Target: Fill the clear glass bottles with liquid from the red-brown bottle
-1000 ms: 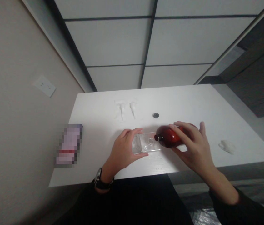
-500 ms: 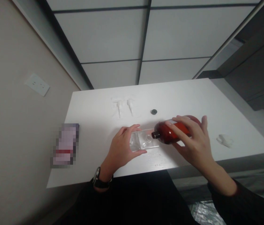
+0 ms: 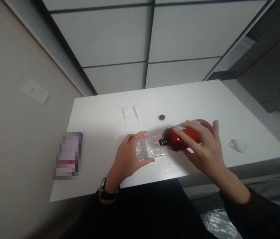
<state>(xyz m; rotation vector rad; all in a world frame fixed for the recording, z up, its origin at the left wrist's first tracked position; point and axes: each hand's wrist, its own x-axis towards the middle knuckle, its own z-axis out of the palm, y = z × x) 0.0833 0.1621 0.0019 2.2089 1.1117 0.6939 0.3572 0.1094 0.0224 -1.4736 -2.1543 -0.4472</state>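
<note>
My left hand (image 3: 128, 153) curves its thumb and fingers around the sides of two clear square plastic containers (image 3: 152, 147), side by side on the table, each with a round opening. My right hand (image 3: 203, 144) grips a reddish-brown bottle (image 3: 173, 138) tipped on its side. The bottle's dark neck (image 3: 163, 142) points left and hangs close to the opening of the right-hand container. I cannot tell whether liquid is flowing. Behind the bottle, a small dark cap (image 3: 162, 117) lies on the table.
Two white nozzle-like pieces (image 3: 136, 113) lie toward the back of the white table (image 3: 194, 96). A pixelated flat object (image 3: 68, 154) is at the left edge, and a crumpled white tissue (image 3: 237, 145) at the right. A wall socket (image 3: 35, 92) is on the left.
The camera view has shifted slightly. Both hands keep their holds, and the bottle stays tipped over the containers with no clear movement.
</note>
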